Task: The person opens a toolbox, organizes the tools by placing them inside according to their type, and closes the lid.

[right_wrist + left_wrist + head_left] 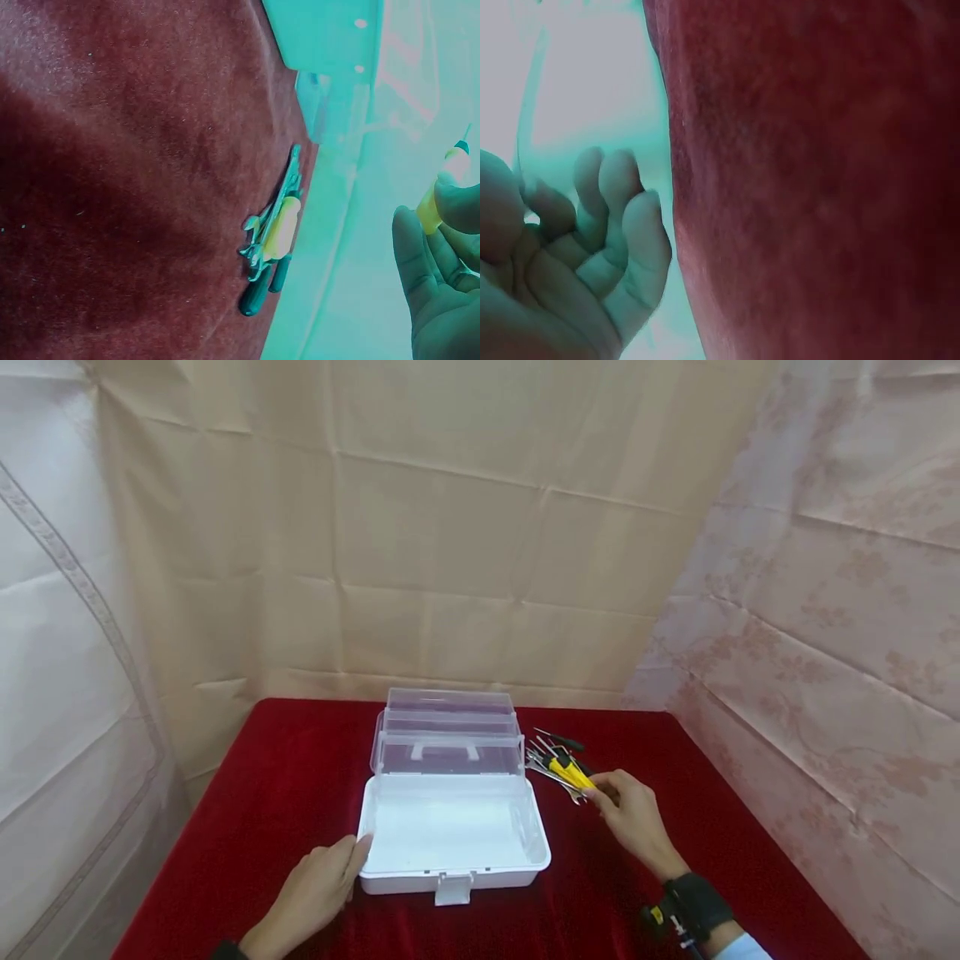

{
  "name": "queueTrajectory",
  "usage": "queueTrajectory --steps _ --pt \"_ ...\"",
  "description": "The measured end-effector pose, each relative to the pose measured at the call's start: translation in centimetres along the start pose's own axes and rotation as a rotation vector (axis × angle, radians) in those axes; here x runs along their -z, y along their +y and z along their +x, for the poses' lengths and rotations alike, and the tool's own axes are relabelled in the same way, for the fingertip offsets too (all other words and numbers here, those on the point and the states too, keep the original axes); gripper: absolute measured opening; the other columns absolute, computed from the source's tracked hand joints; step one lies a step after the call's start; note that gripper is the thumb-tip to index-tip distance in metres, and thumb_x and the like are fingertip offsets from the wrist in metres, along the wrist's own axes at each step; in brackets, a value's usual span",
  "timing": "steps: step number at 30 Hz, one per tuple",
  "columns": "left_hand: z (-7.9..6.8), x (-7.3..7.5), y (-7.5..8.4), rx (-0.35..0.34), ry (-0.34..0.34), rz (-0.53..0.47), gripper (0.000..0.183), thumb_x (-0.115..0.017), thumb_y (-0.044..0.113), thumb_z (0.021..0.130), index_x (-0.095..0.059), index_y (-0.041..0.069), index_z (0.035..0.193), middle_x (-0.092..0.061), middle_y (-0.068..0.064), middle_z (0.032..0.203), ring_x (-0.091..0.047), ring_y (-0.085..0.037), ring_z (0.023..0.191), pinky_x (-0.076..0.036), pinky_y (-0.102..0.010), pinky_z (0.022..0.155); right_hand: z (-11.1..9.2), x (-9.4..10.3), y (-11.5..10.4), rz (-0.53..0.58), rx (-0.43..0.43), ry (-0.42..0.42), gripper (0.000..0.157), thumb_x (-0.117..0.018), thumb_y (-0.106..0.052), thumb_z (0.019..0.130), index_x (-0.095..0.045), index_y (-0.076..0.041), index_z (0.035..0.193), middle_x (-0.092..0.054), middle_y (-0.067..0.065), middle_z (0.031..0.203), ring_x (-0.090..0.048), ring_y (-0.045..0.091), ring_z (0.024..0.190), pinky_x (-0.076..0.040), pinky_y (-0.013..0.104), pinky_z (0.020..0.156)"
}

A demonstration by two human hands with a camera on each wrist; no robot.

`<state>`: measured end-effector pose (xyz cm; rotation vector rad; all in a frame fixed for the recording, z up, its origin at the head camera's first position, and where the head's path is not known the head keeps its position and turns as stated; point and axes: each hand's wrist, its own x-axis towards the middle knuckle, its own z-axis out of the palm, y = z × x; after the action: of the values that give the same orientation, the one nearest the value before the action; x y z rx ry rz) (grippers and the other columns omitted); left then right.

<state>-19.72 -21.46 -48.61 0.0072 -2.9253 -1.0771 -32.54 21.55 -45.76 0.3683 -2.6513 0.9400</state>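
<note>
A white toolbox [453,878] stands with its clear lid [450,727] swung back, and the bottom shows bare inside. My left hand [318,881] holds its left rim near the front corner; in the left wrist view the fingers [641,255] are curled. Right of the box, my right hand [633,814] pinches a screwdriver [429,206] by its yellow handle, the shaft pointing away from the palm. Below it in the right wrist view lies a tool pile with another yellow-handled screwdriver [281,229], a dark handle [255,294] and metal wrenches [555,775].
A dark-handled screwdriver [567,743] lies at the back of the pile. Red cloth [285,777] covers the table. A latch [453,889] hangs at the toolbox front. Beige [450,543] and patterned pink curtains [847,610] enclose the table.
</note>
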Motion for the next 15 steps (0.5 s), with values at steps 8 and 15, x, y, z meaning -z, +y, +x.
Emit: queueTrajectory --steps 8,15 --pt "-0.2 0.4 -0.3 -0.046 -0.04 0.016 0.025 -0.05 0.028 0.11 -0.055 0.016 0.088 -0.045 0.004 0.059 -0.039 -0.011 0.05 -0.036 -0.024 0.049 0.2 0.1 -0.7 0.001 0.014 -0.015 0.019 -0.079 -0.005 0.091 -0.072 -0.004 0.108 -0.067 0.005 0.089 -0.059 0.013 0.067 -0.052 0.024 0.058" --pt "-0.5 0.4 -0.5 -0.085 -0.03 0.036 0.027 -0.049 0.024 0.11 -0.05 0.017 0.085 -0.044 0.006 0.057 -0.041 -0.009 0.048 -0.037 -0.024 0.047 -0.2 -0.5 -1.1 0.006 0.039 -0.009 0.018 -0.079 -0.005 0.09 -0.072 -0.005 0.107 -0.067 0.004 0.09 -0.058 0.013 0.067 -0.052 0.024 0.059"
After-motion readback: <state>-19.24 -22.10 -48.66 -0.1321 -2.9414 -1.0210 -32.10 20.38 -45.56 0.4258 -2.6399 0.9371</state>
